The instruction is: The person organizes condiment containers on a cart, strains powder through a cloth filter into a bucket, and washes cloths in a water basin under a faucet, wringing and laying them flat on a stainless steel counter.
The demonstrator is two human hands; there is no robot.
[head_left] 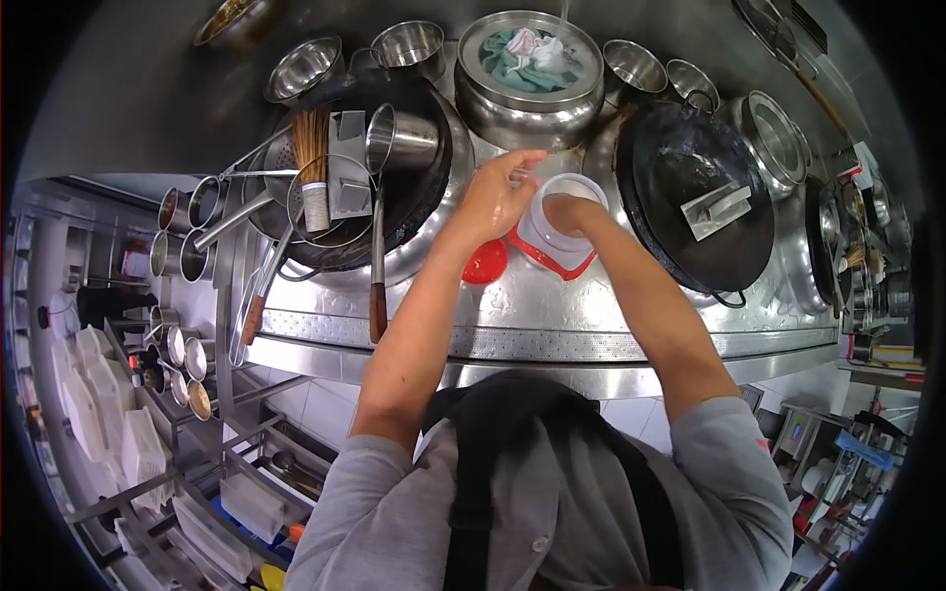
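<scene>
Smooth plastic tub, shiny metal counter
Beyond the tub, the metal pot gleams around crumpled cloth.

That lone wide-angle head-worn camera peers forward and down past its wearer's grey shirt to the nearby tabletop.

The tub stands on the surface between a left wok and a right wok, my right grip inside it, my left grip beside it. Behind, cloths lie in a pot.
</scene>
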